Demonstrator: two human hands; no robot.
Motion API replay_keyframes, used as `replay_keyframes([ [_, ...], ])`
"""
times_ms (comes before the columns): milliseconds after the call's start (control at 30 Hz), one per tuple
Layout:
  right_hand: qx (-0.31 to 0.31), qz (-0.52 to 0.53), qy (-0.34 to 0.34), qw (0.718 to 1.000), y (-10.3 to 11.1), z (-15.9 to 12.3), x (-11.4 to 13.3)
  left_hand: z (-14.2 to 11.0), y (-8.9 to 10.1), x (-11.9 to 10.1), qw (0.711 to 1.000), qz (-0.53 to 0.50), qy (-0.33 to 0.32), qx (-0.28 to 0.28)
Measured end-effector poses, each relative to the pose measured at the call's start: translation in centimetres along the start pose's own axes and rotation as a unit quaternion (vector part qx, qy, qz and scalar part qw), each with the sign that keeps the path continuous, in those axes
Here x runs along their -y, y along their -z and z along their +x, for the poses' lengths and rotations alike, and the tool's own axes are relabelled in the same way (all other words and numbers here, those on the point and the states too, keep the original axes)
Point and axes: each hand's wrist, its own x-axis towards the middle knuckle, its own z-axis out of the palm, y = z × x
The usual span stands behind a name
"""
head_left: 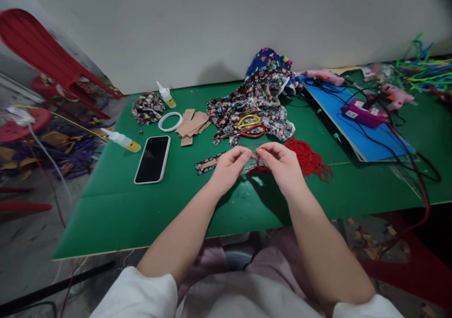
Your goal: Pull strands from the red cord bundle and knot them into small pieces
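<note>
Both hands meet over the middle of the green table. My left hand is closed in a pinch, and red thread runs by its fingertips. Close beside it, my right hand also pinches the red thread. Any finer detail between the fingertips is too small to make out. A heap of red yarn lies behind and to the right of my right hand. Under my left hand sits a floral fabric-covered strip. Scissors with one yellow and one red handle rest just beyond both hands.
Floral cloth, brown card pieces, a white ring, a phone and glue bottles lie left and behind. At right are a blue folder, a purple power strip, cables and pink glue guns.
</note>
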Motion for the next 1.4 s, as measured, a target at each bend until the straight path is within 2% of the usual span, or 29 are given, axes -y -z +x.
replay_keyframes([
  [167, 0.001, -0.013, -0.007, 1.000, 0.0, -0.1, 0.2, 0.0, -0.1, -0.1, 1.000, -0.019, 0.010, -0.009],
  [600, 0.026, 0.016, -0.010, 0.999, -0.2, -0.2, 0.0, 0.0, -0.1, 0.0, 0.999, 0.020, 0.018, 0.020],
  [733, 0.055, 0.018, -0.035, 0.998, 0.1, -0.1, 0.3, 0.1, 0.0, -0.2, 0.997, 0.025, 0.055, 0.042],
  [867, 0.109, 0.077, -0.089, 0.987, 0.5, 0.0, 0.5, 0.1, 0.2, -0.2, 0.990, -0.013, 0.108, 0.085],
  [967, 0.142, 0.106, -0.129, 0.976, 0.7, 0.0, 0.4, 0.0, 0.3, -0.1, 0.986, -0.029, 0.130, 0.096],
  [1067, 0.106, 0.109, -0.121, 0.981, 0.7, 0.1, 0.3, 0.1, 0.4, 0.0, 0.982, -0.088, 0.151, 0.070],
  [1200, 0.025, 0.097, -0.086, 0.991, 1.0, 0.4, 0.0, 0.5, 0.7, 0.0, 0.955, -0.256, 0.147, -0.008],
  [1300, 0.020, 0.090, -0.075, 0.993, 1.4, 0.6, -0.2, 0.7, 1.0, 0.0, 0.927, -0.354, 0.125, -0.003],
  [1400, 0.024, 0.077, -0.067, 0.994, 1.5, 0.6, -0.2, 0.8, 1.2, 0.0, 0.913, -0.389, 0.119, 0.009],
])
